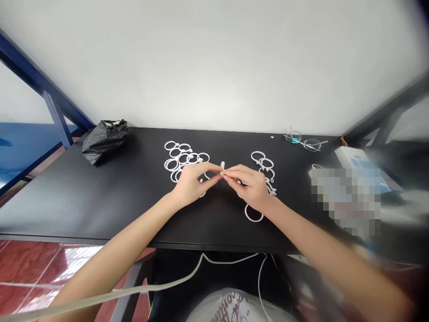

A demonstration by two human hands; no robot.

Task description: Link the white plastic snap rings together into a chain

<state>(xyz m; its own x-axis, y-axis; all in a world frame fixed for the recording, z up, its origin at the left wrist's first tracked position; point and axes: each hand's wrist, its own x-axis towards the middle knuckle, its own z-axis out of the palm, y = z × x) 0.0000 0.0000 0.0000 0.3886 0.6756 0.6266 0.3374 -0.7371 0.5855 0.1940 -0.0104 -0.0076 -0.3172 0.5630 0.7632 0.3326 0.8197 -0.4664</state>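
My left hand [192, 181] and my right hand [250, 183] meet over the middle of the table, fingertips pinched together. Between them is a small whitish plastic piece [222, 165], its upper end sticking up past the fingers. The rest of it is hidden by the fingertips. Beside and behind my left hand lies a cluster of white plastic rings [172, 165], which look like curtain rings with small eyelets. More white rings [258, 156] lie behind and under my right hand, and a single ring [254, 220] rests nearer the front edge by my right wrist.
The black table [100, 201] stands against a white wall. A black plastic bag [105, 141] sits at the back left, eyeglasses [311, 144] at the back right. A white-and-blue box [362, 165] lies to the right. A pale cable [174, 281] crosses below the front edge.
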